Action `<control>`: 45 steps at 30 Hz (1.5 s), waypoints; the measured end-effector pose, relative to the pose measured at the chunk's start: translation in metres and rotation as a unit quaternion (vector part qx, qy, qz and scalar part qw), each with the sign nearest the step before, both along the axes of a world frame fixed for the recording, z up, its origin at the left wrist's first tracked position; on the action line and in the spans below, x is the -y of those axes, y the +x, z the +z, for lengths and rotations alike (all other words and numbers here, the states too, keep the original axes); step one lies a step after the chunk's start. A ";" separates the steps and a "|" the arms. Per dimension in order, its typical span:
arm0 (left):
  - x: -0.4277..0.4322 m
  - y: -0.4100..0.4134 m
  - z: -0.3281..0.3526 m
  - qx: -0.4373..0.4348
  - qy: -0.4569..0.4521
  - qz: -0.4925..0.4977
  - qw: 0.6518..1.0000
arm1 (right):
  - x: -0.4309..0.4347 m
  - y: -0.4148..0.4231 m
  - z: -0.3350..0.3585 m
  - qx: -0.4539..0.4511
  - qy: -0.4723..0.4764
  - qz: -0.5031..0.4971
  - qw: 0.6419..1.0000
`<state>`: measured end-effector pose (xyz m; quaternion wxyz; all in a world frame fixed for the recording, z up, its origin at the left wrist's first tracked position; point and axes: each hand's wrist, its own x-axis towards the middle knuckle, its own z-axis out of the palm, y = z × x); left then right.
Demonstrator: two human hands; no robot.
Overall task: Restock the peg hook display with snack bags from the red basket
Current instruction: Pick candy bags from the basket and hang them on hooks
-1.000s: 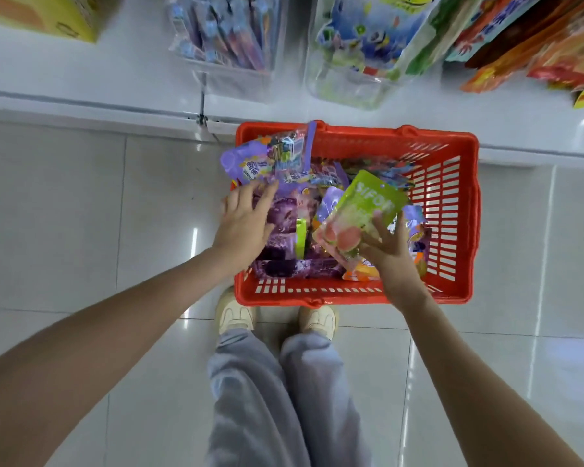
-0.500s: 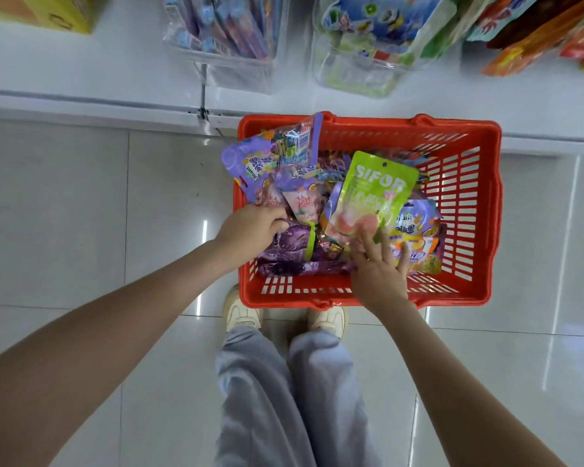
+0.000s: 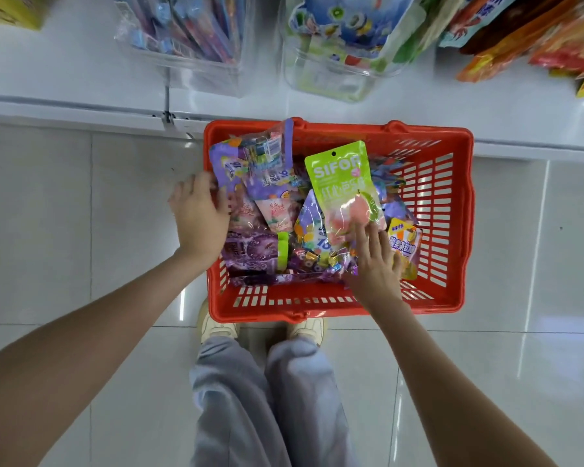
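The red basket (image 3: 452, 230) stands on the floor against the white shelf base, piled with snack bags. A green SIFOR bag (image 3: 338, 183) with a peach picture lies on top of the pile, its hang hole pointing away from me. My right hand (image 3: 375, 261) rests straight, spread fingers on that bag's near end. My left hand (image 3: 198, 217) sits over the basket's left rim beside a purple bag (image 3: 230, 170), fingers bent; what they hold is hidden. Purple, pink and yellow bags fill the basket's left and middle.
Hanging snack bags fill the top of the view: blue bags (image 3: 344, 25), orange bags (image 3: 536, 38) and clear packs (image 3: 189, 32). A yellow box (image 3: 11, 8) is at top left. My shoes (image 3: 216, 326) stand right behind the basket on glossy floor tiles.
The green bag went from tilted in my right hand to lying flat on the pile under straight fingers. My left hand moved from the middle bags out to the basket's left rim.
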<state>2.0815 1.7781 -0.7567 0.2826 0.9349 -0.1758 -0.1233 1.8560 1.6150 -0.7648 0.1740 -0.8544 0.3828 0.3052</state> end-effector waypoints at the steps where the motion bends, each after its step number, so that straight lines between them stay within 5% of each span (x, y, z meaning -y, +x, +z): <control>1: -0.001 -0.004 0.000 0.009 -0.010 -0.049 0.999 | -0.003 -0.006 -0.003 -0.012 0.001 -0.026 1.000; 5: -0.001 -0.028 0.003 0.058 -0.018 -0.161 0.985 | -0.005 -0.029 -0.010 -0.028 -0.015 -0.028 0.999; 9: 0.005 -0.051 0.002 0.185 -0.018 -0.310 0.932 | 0.000 -0.028 -0.014 0.029 -0.053 0.025 0.998; 13: 0.027 -0.066 0.000 0.160 0.016 -0.433 0.887 | 0.012 -0.025 -0.018 0.059 -0.069 -0.088 0.992; 17: 0.046 -0.076 -0.014 0.126 0.067 -0.466 0.873 | 0.019 -0.026 -0.028 0.052 0.095 -0.189 0.976; 22: 0.064 -0.074 -0.018 0.200 0.128 -0.474 0.848 | 0.003 -0.024 -0.010 0.125 0.026 -0.261 0.957; 24: 0.074 -0.079 -0.002 0.088 0.113 -0.446 0.884 | -0.012 -0.020 0.008 0.170 -0.007 -0.267 0.949; 26: 0.085 -0.087 0.025 -0.176 0.038 -0.360 0.915 | -0.032 -0.014 0.035 0.235 0.001 -0.237 0.943; 28: 0.095 -0.090 0.055 -0.440 -0.057 -0.218 0.869 | -0.050 -0.006 0.071 0.296 0.070 -0.187 0.934; 29: 0.095 -0.087 0.071 -0.470 -0.075 -0.178 0.861 | -0.056 -0.002 0.091 0.316 0.106 -0.155 0.930; 32: 0.081 -0.065 0.127 -0.410 -0.028 -0.145 0.900 | -0.057 0.009 0.159 0.369 0.152 -0.091 0.912; 37: 0.053 -0.011 0.260 -0.455 -0.059 -0.143 0.877 | -0.014 0.059 0.289 0.406 0.038 -0.104 0.907; 41: 0.042 0.019 0.392 -0.458 -0.080 -0.150 0.873 | 0.014 0.112 0.407 0.374 0.135 -0.096 0.913; 45: 0.036 0.040 0.514 -0.399 -0.076 -0.139 0.903 | 0.021 0.147 0.528 0.390 0.221 -0.082 0.890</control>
